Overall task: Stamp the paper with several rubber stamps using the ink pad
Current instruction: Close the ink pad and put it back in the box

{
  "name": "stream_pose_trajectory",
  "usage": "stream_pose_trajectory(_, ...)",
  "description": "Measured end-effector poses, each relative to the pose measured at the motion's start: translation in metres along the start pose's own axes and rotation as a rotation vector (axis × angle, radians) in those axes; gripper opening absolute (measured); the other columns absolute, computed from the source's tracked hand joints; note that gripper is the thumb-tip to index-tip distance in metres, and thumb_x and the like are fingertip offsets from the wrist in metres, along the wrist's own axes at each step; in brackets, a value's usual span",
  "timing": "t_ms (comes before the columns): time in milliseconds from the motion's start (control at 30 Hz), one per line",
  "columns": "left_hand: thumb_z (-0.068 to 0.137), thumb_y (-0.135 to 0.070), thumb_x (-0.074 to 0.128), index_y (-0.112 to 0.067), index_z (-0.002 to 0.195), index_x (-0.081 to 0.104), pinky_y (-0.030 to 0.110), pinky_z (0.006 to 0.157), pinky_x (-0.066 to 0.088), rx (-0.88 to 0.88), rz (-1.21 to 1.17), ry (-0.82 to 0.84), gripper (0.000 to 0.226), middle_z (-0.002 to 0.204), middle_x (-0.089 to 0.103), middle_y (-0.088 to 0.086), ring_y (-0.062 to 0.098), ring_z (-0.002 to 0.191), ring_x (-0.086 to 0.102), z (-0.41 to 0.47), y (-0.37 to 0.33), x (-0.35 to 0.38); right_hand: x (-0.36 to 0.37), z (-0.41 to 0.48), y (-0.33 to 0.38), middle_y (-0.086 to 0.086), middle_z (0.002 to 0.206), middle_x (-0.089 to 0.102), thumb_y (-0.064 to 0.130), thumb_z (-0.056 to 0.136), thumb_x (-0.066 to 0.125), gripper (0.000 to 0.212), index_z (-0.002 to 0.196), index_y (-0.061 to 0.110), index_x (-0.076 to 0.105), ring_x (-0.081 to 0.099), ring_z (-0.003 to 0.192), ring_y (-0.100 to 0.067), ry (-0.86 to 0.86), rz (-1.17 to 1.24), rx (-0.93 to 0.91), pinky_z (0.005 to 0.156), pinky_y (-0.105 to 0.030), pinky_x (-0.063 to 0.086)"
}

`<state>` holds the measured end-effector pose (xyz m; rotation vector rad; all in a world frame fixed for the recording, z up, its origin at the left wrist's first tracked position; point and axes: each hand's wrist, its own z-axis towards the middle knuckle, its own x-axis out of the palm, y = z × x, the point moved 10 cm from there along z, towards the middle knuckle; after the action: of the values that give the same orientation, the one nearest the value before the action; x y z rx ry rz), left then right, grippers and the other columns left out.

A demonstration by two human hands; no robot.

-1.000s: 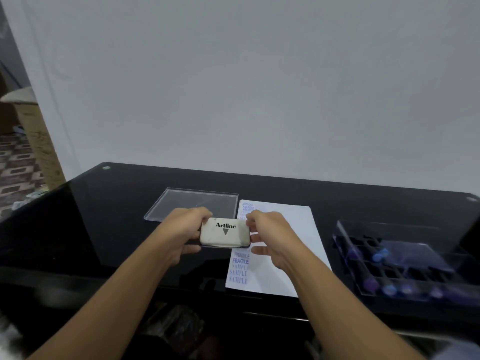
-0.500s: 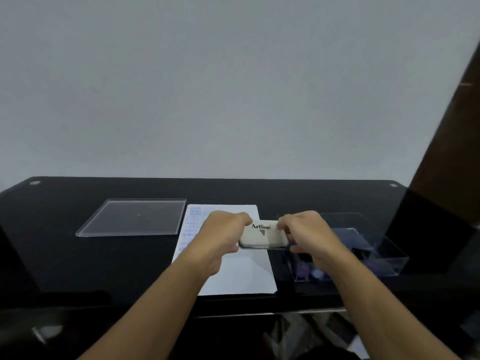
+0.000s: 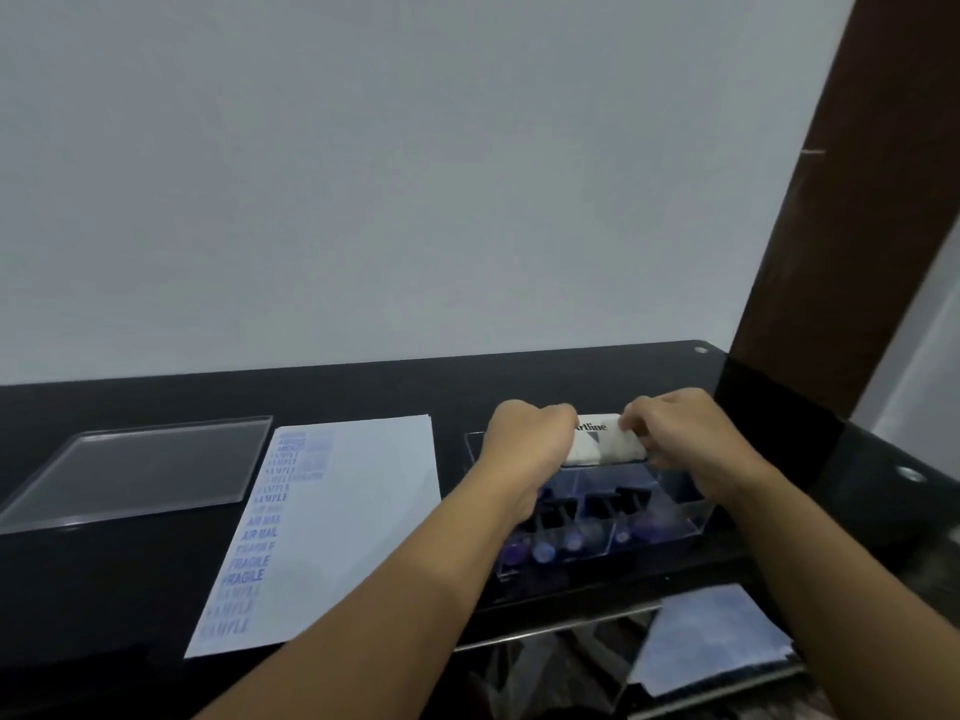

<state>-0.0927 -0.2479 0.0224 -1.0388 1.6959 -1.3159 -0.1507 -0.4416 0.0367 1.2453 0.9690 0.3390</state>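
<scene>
- White ink pad (image 3: 605, 445) is sitting closed between both hands, over the clear box (image 3: 691, 506) of stamps (image 3: 543, 550).
- Left hand (image 3: 524, 444) and right hand (image 3: 685, 439) are each keeping a clenched grip on its ends.
- Stamped paper (image 3: 363, 511) is lying beside it on the black tabletop (image 3: 130, 589).

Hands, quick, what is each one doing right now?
Left hand: closed on the left end of the ink pad.
Right hand: closed on its right end, over the clear box.
</scene>
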Motion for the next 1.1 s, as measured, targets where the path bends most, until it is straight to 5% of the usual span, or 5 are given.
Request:
stream_pose_trajectory(300, 0.082, -0.016, 0.056, -0.003, 0.098, 0.066, 0.038, 0.084, 0.057, -0.053, -0.024, -0.033, 0.023, 0.082, 0.061, 0.006, 0.022, 0.078, 0.059, 0.049, 0.004, 0.045, -0.020, 0.040, -0.006, -0.002, 0.050, 0.046, 0.027, 0.080, 0.059, 0.030, 0.056, 0.012, 0.052, 0.045, 0.053, -0.021, -0.098, -0.242, -0.065, 0.054, -0.031, 0.036)
stream_pose_trajectory(467, 0.080, -0.012, 0.054, -0.007, 0.088, 0.059, 0.035, 0.072, 0.047, -0.120, -0.002, -0.019, 0.010, 0.078, 0.056, 0.007, 0.021, 0.075, 0.052, 0.058, 0.012, 0.056, -0.015, 0.054, -0.006, -0.005, 0.059, 0.049, 0.023, 0.087, 0.057, 0.031, 0.061, 0.009, 0.047, 0.045, 0.056, -0.020, -0.073, -0.326, -0.055, 0.050, -0.028, 0.032)
stream_pose_trajectory(633, 0.087, -0.016, 0.055, -0.005, 0.112, 0.064, 0.026, 0.062, 0.044, -0.083, 0.113, 0.000, 0.029, 0.084, 0.061, 0.004, 0.012, 0.074, 0.057, 0.065, 0.002, 0.062, -0.003, 0.057, -0.007, -0.002, 0.055, 0.043, 0.019, 0.090, 0.053, 0.035, 0.059, 0.011, 0.038, 0.038, 0.051, -0.018, 0.003, -0.418, -0.061, 0.047, -0.026, 0.029)
stream_pose_trajectory(733, 0.090, -0.016, 0.052, -0.010, 0.092, 0.058, 0.026, 0.055, 0.035, -0.086, 0.245, 0.033, 0.009, 0.076, 0.049, 0.001, 0.015, 0.063, 0.043, 0.062, 0.001, 0.066, 0.003, 0.055, -0.009, -0.003, 0.059, 0.047, 0.020, 0.091, 0.053, 0.034, 0.061, 0.009, 0.043, 0.042, 0.052, -0.017, 0.028, -0.468, -0.082, 0.047, -0.026, 0.031)
stream_pose_trajectory(1100, 0.090, -0.017, 0.052, -0.008, 0.099, 0.065, 0.025, 0.055, 0.032, -0.060, 0.284, 0.049, 0.019, 0.078, 0.052, 0.000, 0.015, 0.063, 0.040, 0.056, 0.009, 0.065, 0.004, 0.045, -0.022, -0.001, 0.050, 0.038, 0.019, 0.091, 0.053, 0.036, 0.057, 0.011, 0.041, 0.034, 0.050, -0.018, 0.038, -0.473, -0.149, 0.047, -0.029, 0.027)
